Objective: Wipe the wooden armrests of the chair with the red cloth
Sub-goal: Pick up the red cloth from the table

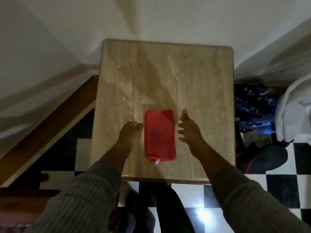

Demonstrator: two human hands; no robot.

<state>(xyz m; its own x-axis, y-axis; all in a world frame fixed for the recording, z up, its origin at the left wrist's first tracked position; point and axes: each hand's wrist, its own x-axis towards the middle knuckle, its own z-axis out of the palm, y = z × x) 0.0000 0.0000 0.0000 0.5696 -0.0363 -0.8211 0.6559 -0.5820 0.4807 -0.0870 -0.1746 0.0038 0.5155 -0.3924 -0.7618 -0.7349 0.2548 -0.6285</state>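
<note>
Reaching for the red cloth (pixel 159 133) lying low on the desk (pixel 202 78): left hand (pixel 130 134) loosely bunched beside it, right hand (pixel 191 132) fingers spread, neither gripping. Next, I pinch and lift.

Matt red cloth (pixel 160 135) on smooth, veined stone tabletop (pixel 193 78).

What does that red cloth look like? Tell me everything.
The red cloth is folded into a neat rectangle, soft and towel-like, with a small white tag at its near edge. It lies flat on the beige stone-look table, towards the near side. The left hand is at its left edge; the right hand hovers just clear.
</note>
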